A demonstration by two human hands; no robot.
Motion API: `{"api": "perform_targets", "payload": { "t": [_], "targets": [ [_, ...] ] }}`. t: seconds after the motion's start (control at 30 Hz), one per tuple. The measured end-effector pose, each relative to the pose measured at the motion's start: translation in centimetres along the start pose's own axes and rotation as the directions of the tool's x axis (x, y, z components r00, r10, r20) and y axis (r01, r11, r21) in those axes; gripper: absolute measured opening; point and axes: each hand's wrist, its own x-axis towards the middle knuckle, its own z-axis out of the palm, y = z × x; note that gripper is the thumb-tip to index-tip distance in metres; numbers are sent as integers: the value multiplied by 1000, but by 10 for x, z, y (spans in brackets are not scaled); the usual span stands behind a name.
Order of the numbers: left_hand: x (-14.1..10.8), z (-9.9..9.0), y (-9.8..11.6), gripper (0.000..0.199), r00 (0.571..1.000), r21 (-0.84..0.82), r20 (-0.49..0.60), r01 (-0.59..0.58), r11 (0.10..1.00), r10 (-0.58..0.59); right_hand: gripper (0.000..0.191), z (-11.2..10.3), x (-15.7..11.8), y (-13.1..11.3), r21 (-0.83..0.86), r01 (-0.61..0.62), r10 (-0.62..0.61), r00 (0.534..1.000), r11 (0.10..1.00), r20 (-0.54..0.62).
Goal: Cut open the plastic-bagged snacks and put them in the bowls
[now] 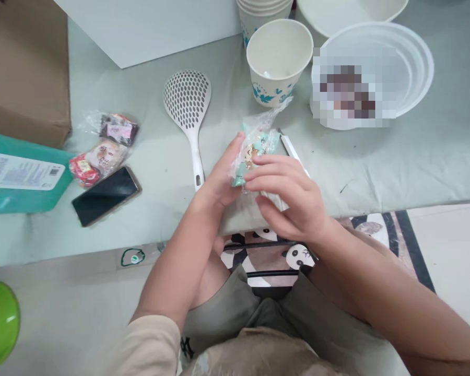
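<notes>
My left hand is closed around a clear plastic packet with mint-green wrapping and small cartoon figures, held over the front part of the table. My right hand comes in from the right with its fingers apart; its fingertips lie against the packet's face, and the thumb stands away from it. What is inside the packet I cannot make out. Left of my hands lies a white slotted skimmer, its handle end near my left wrist. A white, narrow tool is partly hidden behind my right hand.
Paper cups and a translucent plastic tub with a blurred patch stand at the back. On the left are wrapped snacks, a phone, a teal container and a cardboard box. A green round object is below.
</notes>
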Motion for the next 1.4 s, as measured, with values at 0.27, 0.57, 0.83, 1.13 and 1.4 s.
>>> {"api": "perform_targets", "payload": {
  "t": [0.27, 0.57, 0.83, 1.13, 1.4],
  "targets": [
    [0, 10, 8, 52, 999, -214, 10, 53, 975, -53, 27, 26, -17, 25, -341, -135, 87, 984, 930, -152],
    [3, -14, 7, 60, 980, 142, -13, -195, 970, 199, 9, 24, -7, 23, -126, -354, 316, 916, 927, -248],
    [4, -17, 14, 57, 976, 58, -42, -209, 976, 212, 19, 23, -6, 31, 430, -598, 733, 608, 676, -307],
    [-3, -5, 19, 50, 995, -209, -83, -62, 976, 45, 26, 14, 2, 39, 668, -550, 859, 406, 501, -311],
    [-10, 11, 19, 42, 993, -476, -121, -54, 878, -5, 47, 28, -4, 19, 708, -636, 882, 469, 308, 38]
  ]
}}
